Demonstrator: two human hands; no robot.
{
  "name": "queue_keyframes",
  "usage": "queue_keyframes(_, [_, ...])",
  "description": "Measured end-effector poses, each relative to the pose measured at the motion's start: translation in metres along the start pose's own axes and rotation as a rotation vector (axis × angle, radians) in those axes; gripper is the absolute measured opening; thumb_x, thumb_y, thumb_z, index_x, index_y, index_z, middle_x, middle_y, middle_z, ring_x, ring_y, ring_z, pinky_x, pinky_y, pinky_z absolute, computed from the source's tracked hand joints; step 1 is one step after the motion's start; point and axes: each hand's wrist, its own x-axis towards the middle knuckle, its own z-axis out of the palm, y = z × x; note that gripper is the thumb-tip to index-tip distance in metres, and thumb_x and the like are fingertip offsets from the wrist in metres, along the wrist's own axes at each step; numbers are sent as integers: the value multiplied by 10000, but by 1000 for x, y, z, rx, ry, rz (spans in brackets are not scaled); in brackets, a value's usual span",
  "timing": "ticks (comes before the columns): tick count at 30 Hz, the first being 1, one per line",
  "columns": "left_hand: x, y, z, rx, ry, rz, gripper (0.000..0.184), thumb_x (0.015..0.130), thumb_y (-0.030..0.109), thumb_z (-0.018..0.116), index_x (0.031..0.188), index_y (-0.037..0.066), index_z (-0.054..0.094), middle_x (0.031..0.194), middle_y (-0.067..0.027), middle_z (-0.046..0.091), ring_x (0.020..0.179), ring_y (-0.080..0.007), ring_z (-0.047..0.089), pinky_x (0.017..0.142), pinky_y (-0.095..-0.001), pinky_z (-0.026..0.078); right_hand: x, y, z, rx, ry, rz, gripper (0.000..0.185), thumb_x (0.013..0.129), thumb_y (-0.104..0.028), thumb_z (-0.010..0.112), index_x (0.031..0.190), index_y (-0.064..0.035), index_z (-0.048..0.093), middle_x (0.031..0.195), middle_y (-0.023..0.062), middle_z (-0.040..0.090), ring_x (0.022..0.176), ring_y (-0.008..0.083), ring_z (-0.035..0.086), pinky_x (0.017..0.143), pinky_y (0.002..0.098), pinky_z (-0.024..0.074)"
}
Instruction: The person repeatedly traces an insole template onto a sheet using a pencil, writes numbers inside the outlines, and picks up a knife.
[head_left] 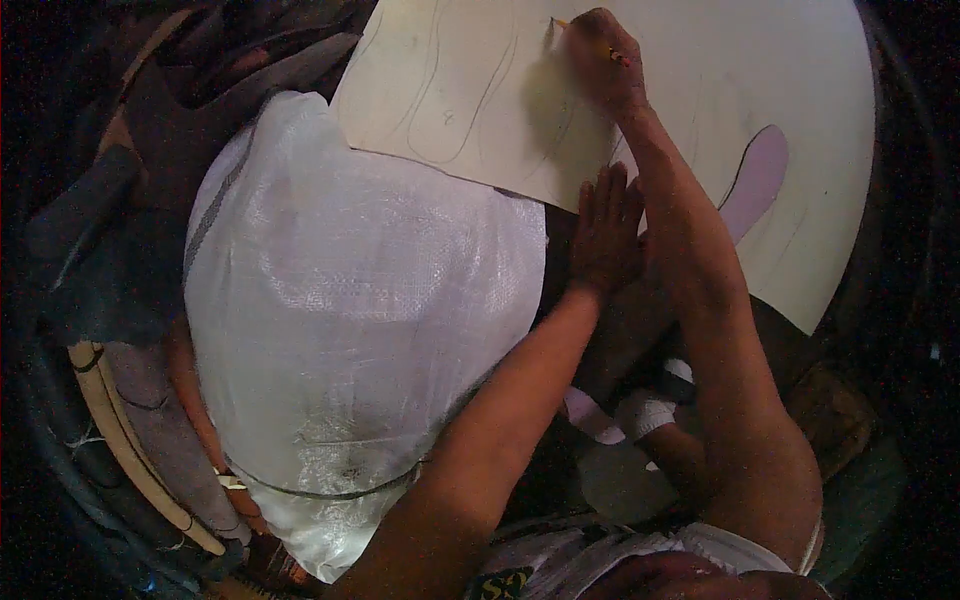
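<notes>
A large cream sheet lies at the top, with long rounded sole outlines drawn on it in thin dark lines. My right hand is closed around a pencil, whose yellow tip end points left, close to the sheet's surface. My left hand lies flat with fingers stretched out, its fingertips on the sheet's near edge, holding nothing. Right of my right forearm, a pink sole-shaped piece rests on the sheet, partly hidden by that arm.
A bulging white woven sack stands left of my left arm, touching the sheet's lower left edge. Rolled or bent sheet material is stacked along the left side. Below my hands, a second pink piece shows between my arms.
</notes>
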Motion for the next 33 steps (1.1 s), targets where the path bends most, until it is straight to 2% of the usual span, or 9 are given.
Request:
queue_keyframes(5, [1, 1, 2, -33, 54, 4, 654, 818, 389, 494, 1345, 44, 318, 1433, -222, 232, 1342, -369, 199, 1078, -532, 140, 5, -10, -36, -153, -256, 170, 179, 821, -190, 632, 876, -36, 563, 751, 101, 632, 675, 183, 608, 627, 303, 487])
queue_keyframes(7, [1, 3, -1, -68, 61, -10, 670, 805, 387, 518, 1351, 52, 319, 1420, -222, 259, 1338, -369, 208, 1077, -533, 144, -12, -13, -56, 322, -121, 362, 189, 825, -195, 630, 878, -25, 567, 755, 77, 633, 672, 157, 600, 608, 285, 484])
queue_keyframes(10, [2, 4, 3, -49, 63, -28, 672, 806, 376, 528, 1362, 68, 311, 1416, -217, 262, 1323, -372, 234, 1074, -542, 147, -47, -47, -66, 491, 179, 355, 139, 820, -146, 585, 816, -10, 557, 742, 39, 590, 704, 95, 546, 645, 253, 459])
queue_keyframes(14, [-10, -5, 11, -39, 87, 106, 581, 841, 328, 493, 1342, 70, 352, 1392, -200, 301, 1309, -359, 259, 1078, -507, 184, -101, -49, -74, 124, 78, 363, 219, 817, -218, 651, 860, -24, 558, 716, 73, 634, 680, 129, 597, 607, 271, 487])
queue_keyframes(17, [-15, -8, 10, -501, 36, 29, 476, 864, 268, 457, 1292, 63, 417, 1355, -175, 352, 1267, -350, 323, 1075, -440, 240, -130, -57, -68, -87, -119, 321, 210, 818, -191, 651, 804, -29, 517, 670, 89, 608, 623, 148, 593, 579, 298, 483])
queue_keyframes(19, [-10, -15, 18, -385, -104, 154, 391, 877, 259, 464, 1185, 19, 479, 1172, -209, 526, 1100, -369, 491, 907, -428, 410, -136, -58, -67, -60, -145, 340, 178, 803, -161, 647, 824, -28, 530, 695, 76, 599, 657, 131, 574, 606, 287, 475])
queue_keyframes(23, [2, 8, -38, -453, -540, -131, 399, 852, 203, 445, 1221, 53, 479, 1218, -157, 498, 1150, -291, 455, 1007, -379, 331, -141, -61, -72, -45, -222, 294, 140, 804, -122, 630, 835, -28, 531, 723, 62, 587, 691, 122, 551, 635, 281, 463])
queue_keyframes(29, [-7, -6, -9, -390, -442, -112, 423, 832, 229, 467, 1202, 24, 485, 1180, -152, 531, 1103, -276, 498, 992, -381, 335, -140, -52, -69, 91, -297, 283, 118, 821, -90, 609, 833, -21, 514, 727, 63, 565, 683, 130, 527, 647, 284, 451])
queue_keyframes(33, [-14, -8, 6, -284, -172, 117, 428, 827, 238, 484, 1204, 35, 493, 1196, -155, 521, 1132, -290, 476, 1008, -387, 330, -139, -56, -67, -35, -281, 320, 118, 817, -83, 608, 831, -18, 510, 717, 71, 553, 669, 130, 514, 637, 284, 448])
